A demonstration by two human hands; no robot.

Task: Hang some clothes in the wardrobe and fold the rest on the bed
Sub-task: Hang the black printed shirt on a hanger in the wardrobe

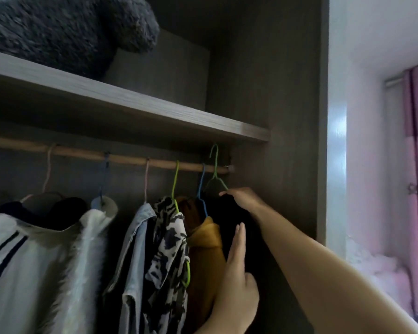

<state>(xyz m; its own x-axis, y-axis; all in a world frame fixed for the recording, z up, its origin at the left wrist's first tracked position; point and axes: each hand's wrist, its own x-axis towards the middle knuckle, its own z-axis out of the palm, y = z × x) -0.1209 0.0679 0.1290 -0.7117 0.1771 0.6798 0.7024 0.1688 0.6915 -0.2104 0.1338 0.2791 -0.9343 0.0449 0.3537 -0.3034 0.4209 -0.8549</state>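
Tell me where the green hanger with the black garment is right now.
In the head view, the green hanger is at the rail's far right end, its hook above the rail beside the blue hanger; the right hand holds the black garment below it.

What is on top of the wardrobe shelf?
A dark fuzzy bundle lies on the shelf, leaning on a grey box. The bundle hides the box's left part and anything behind.

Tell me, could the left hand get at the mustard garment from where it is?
Probably yes. The left hand lies flat-fingered against the black garment, right beside the mustard garment, with nothing between them. The right hand is busy higher up at the green hanger.
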